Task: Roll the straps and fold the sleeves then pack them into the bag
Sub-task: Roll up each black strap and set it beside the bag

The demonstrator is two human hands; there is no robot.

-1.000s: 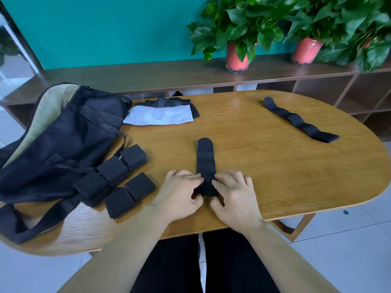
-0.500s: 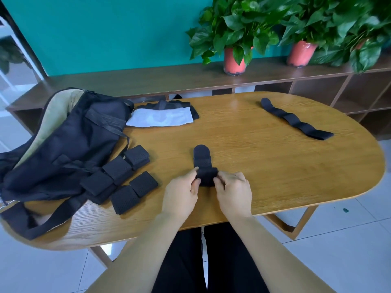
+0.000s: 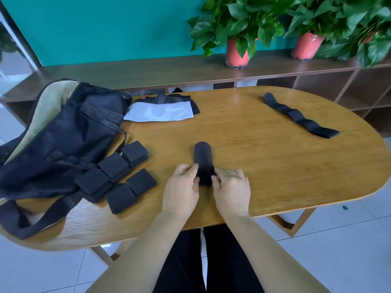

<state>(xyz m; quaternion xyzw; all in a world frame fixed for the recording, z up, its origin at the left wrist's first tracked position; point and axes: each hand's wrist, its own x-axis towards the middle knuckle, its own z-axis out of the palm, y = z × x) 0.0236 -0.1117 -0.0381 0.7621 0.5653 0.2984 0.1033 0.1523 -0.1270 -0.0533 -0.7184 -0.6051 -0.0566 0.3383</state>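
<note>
Pinching the rolled near end of a black strap (image 3: pixel 203 163) from both sides, the left hand (image 3: pixel 182 190) and right hand (image 3: pixel 231 190) sit close together. Its flat end lies just beyond the fingertips.

Both hands, left (image 3: pixel 182 187) and right (image 3: pixel 231 188), pinch inward, forearms converging.

bag (image 3: pixel 53 144) cut off at left edge, strap's near end (image 3: pixel 204 176) hidden between the hands

No text, label, brand, number or sign can be read anywhere: the white sheet (image 3: pixel 158 112) at eleven o'clock on the table (image 3: pixel 254 144) carries only faint, illegible marks.
</note>
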